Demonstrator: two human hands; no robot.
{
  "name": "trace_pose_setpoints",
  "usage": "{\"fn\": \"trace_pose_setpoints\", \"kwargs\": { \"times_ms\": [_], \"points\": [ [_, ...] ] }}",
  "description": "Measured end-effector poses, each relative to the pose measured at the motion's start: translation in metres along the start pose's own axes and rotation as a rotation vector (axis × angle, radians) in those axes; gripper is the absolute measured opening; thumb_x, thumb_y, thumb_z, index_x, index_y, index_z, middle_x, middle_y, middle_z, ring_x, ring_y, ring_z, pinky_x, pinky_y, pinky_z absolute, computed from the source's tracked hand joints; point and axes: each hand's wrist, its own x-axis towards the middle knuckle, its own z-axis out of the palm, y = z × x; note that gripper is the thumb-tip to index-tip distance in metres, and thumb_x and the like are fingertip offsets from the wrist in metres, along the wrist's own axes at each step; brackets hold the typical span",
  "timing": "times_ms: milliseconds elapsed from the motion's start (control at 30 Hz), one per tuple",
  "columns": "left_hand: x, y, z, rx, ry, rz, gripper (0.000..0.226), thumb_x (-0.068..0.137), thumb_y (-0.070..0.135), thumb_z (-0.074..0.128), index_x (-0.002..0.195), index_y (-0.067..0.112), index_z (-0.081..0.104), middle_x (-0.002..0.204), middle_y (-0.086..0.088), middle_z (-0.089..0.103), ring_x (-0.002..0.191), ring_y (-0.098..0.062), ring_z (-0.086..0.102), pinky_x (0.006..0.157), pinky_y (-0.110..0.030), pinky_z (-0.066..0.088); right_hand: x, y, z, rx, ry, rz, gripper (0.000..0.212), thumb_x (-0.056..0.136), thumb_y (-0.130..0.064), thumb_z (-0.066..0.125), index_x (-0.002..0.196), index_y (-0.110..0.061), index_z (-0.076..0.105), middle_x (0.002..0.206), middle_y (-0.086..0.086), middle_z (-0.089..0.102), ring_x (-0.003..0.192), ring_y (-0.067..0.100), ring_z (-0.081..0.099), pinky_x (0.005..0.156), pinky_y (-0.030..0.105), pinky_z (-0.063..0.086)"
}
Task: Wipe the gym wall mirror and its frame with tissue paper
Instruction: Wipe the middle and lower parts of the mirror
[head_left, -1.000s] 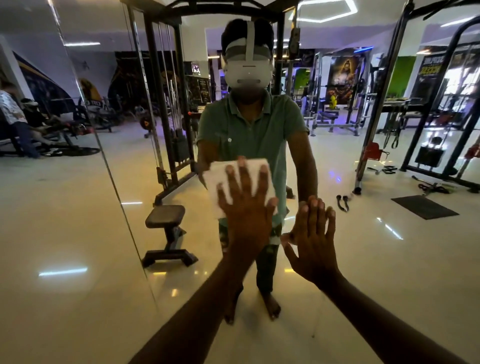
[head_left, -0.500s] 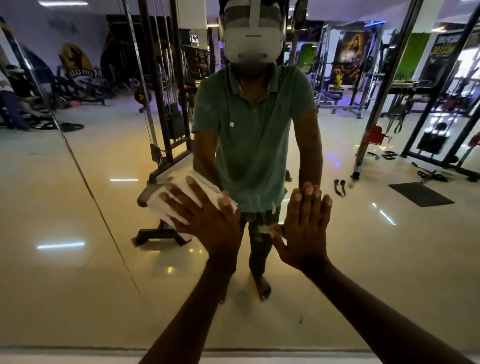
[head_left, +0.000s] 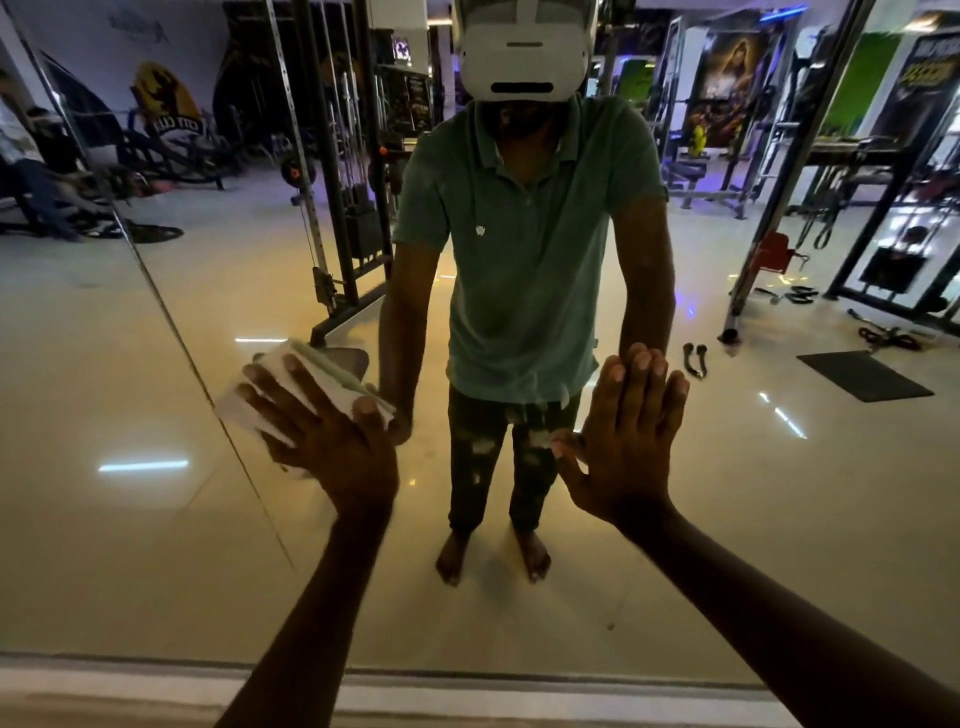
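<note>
Folded white tissue paper (head_left: 291, 395) is pinned flat against the big glass wall mirror (head_left: 156, 545), low on the glass and a bit left of centre, right beside the vertical seam (head_left: 171, 322) between two mirror panels. Left hand (head_left: 324, 441) presses it there with straight, spread fingers, so it's not pinching the wad at all. Right hand (head_left: 626, 441) is open too, palm flat on the bare glass just to the right, fingers straight and close together. Down below both forearms runs the pale bottom frame strip (head_left: 519, 696) of the mirror. Further in, the reflection shows the person in a green polo shirt (head_left: 524, 234), barefoot on a glossy tiled floor (head_left: 779, 493), with a black cable machine (head_left: 343, 182) behind and a dark floor mat (head_left: 862, 374) off right.
</note>
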Motion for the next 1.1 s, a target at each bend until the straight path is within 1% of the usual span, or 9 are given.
{"fn": "trace_pose_setpoints", "kwargs": {
  "times_ms": [67,200,300,433,533,700,867,1000,1100],
  "points": [
    [-0.036,0.045,0.015,-0.027,0.021,-0.011,0.076,0.105,0.062,0.013,0.165,0.016,0.002,0.167,-0.029,0.013,0.155,-0.048,0.009,0.125,-0.064,0.007,0.0,-0.001,0.0,0.003,0.012,0.016,0.12,0.074,-0.052,0.082,0.161,0.0,0.018,0.173,0.019,0.003,0.16,0.042,0.006,0.128,0.059,0.005],
    [-0.097,0.072,0.027,0.115,-0.223,0.452,0.079,0.104,0.058,0.031,0.165,0.025,-0.008,0.17,-0.016,-0.018,0.157,-0.04,-0.016,0.124,-0.06,-0.012,0.002,0.002,-0.009,0.018,-0.022,-0.021,0.115,0.082,-0.054,0.077,0.161,0.002,0.015,0.172,0.021,-0.001,0.16,0.041,0.001,0.129,0.058,0.001],
    [-0.061,0.04,0.012,0.153,-0.202,0.715,0.072,0.107,0.055,0.03,0.165,0.03,-0.003,0.172,-0.011,-0.013,0.158,-0.036,-0.011,0.125,-0.061,-0.003,-0.003,0.013,-0.022,0.101,-0.088,-0.028,0.107,0.09,-0.055,0.069,0.162,0.002,0.014,0.17,0.024,0.006,0.161,0.039,-0.001,0.13,0.055,0.0],
    [-0.022,0.006,-0.001,0.087,-0.071,0.342,0.072,0.107,0.058,0.019,0.165,0.021,0.001,0.17,-0.024,0.007,0.158,-0.042,0.001,0.122,-0.067,0.013,-0.041,0.065,-0.035,0.017,-0.172,-0.007,0.108,0.095,-0.059,0.055,0.165,-0.005,-0.006,0.173,0.018,-0.01,0.161,0.037,-0.006,0.129,0.058,0.0],
    [-0.051,0.067,0.019,0.018,-0.036,-0.011,0.079,0.105,0.062,0.014,0.164,0.013,-0.002,0.168,-0.03,0.009,0.155,-0.05,0.008,0.123,-0.068,0.011,-0.055,0.086,-0.023,-0.006,-0.189,-0.07,0.105,0.096,-0.059,0.054,0.165,-0.004,-0.004,0.173,0.018,-0.011,0.161,0.039,-0.005,0.129,0.056,-0.003],
    [-0.14,0.16,0.053,0.102,-0.239,0.487,0.075,0.106,0.06,0.013,0.164,0.019,-0.009,0.168,-0.025,-0.007,0.151,-0.051,0.011,0.12,-0.069,0.008,-0.056,0.079,-0.01,0.067,-0.115,-0.068,0.101,0.1,-0.063,0.043,0.164,-0.001,-0.003,0.173,0.021,-0.01,0.16,0.043,-0.005,0.128,0.059,-0.001],
    [-0.091,0.092,0.032,0.162,-0.21,0.915,0.077,0.104,0.054,0.038,0.166,0.028,0.0,0.172,-0.01,-0.013,0.158,-0.037,-0.009,0.125,-0.062,-0.002,-0.057,0.082,-0.004,0.085,-0.062,-0.057,0.101,0.097,-0.06,0.052,0.165,-0.004,0.003,0.175,0.014,-0.005,0.161,0.039,0.0,0.129,0.057,0.002],
    [-0.068,0.032,0.017,0.144,-0.159,0.449,0.075,0.106,0.061,0.023,0.165,0.025,-0.007,0.171,-0.022,-0.003,0.157,-0.042,-0.007,0.122,-0.068,0.007,-0.059,0.08,-0.001,0.093,-0.076,-0.016,0.099,0.094,-0.06,0.057,0.161,-0.002,0.015,0.175,0.013,-0.001,0.161,0.037,0.001,0.13,0.055,0.0],
    [-0.094,0.099,0.032,0.048,-0.046,0.043,0.081,0.104,0.066,0.02,0.163,0.015,-0.003,0.166,-0.031,0.01,0.153,-0.052,0.008,0.121,-0.071,0.01,-0.062,0.076,0.003,0.084,-0.068,0.008,0.101,0.092,-0.06,0.061,0.161,-0.001,0.017,0.17,0.02,0.01,0.161,0.039,0.003,0.13,0.056,0.001]
  ]
}}
